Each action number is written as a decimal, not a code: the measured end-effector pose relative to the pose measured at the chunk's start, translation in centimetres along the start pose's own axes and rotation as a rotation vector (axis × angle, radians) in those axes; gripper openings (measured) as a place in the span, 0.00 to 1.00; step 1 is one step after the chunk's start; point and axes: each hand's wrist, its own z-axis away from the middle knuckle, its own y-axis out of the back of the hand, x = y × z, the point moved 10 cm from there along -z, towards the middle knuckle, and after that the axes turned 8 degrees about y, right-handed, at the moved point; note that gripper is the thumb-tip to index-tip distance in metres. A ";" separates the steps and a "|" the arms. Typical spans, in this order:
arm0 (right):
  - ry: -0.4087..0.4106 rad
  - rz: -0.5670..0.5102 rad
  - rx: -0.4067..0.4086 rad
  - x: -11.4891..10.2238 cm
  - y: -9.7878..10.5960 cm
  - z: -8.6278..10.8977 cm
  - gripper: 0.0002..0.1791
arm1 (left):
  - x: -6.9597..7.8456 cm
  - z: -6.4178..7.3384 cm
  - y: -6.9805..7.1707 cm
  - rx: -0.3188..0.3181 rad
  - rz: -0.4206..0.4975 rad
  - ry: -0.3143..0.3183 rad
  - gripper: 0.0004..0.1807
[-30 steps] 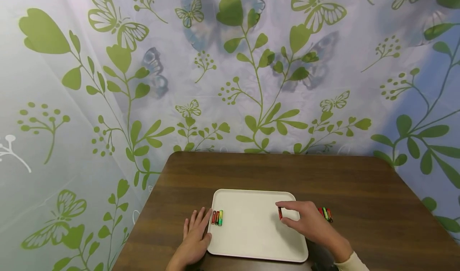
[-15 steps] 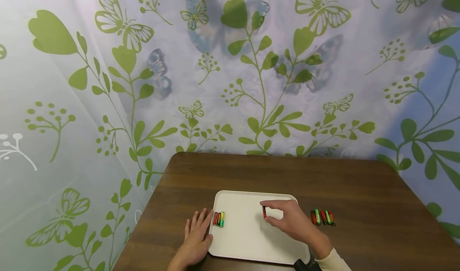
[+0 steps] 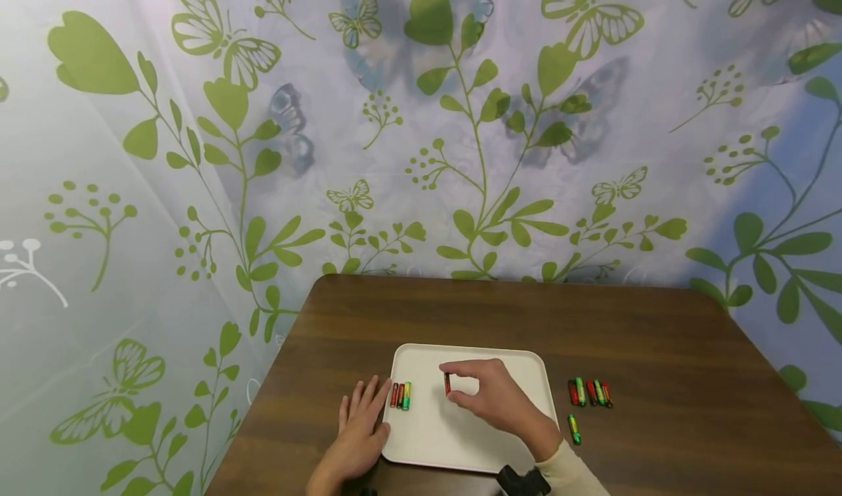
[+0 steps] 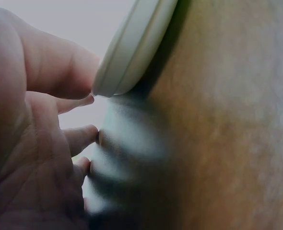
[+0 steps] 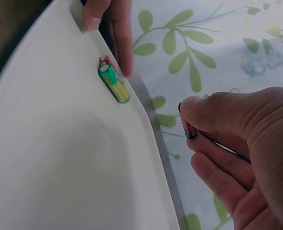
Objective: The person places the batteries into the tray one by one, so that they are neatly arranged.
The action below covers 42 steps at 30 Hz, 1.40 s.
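My right hand (image 3: 496, 397) is over the middle of the white tray (image 3: 434, 437), pinching a red and black battery (image 3: 447, 384) by its two ends between thumb and fingertip. The right wrist view shows that battery (image 5: 188, 125) above the tray. Three batteries lie side by side inside the tray's left edge: a red one (image 3: 395, 395), a red and black one (image 3: 400, 396) and a green and yellow one (image 3: 406, 396). At that edge my left hand (image 3: 355, 434) rests with spread fingers, its thumb touching the rim (image 4: 132, 52) in the left wrist view.
On the brown table (image 3: 658, 350), right of the tray, several red and green batteries (image 3: 590, 392) lie in a row. Nearer me a single green battery (image 3: 574, 429) lies apart. Behind the table hangs a curtain (image 3: 368, 248) printed with leaves and butterflies.
My right hand has moved left over the tray with the battery in its pinch, uncovering more of the batteries on the right. My left hand has stayed at the tray's left edge.
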 end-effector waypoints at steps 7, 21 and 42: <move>0.004 -0.070 -0.024 -0.3 -2.4 -0.9 0.22 | 0.7 0.3 0.2 -0.014 0.047 -0.009 0.40; 0.002 -0.070 -0.096 -0.3 -6.7 -2.1 0.23 | -0.1 0.0 -0.1 -0.020 0.023 -0.029 0.39; -0.030 0.120 -0.102 -0.7 -8.4 -3.0 0.23 | -0.1 0.0 -0.1 0.007 -0.019 0.003 0.40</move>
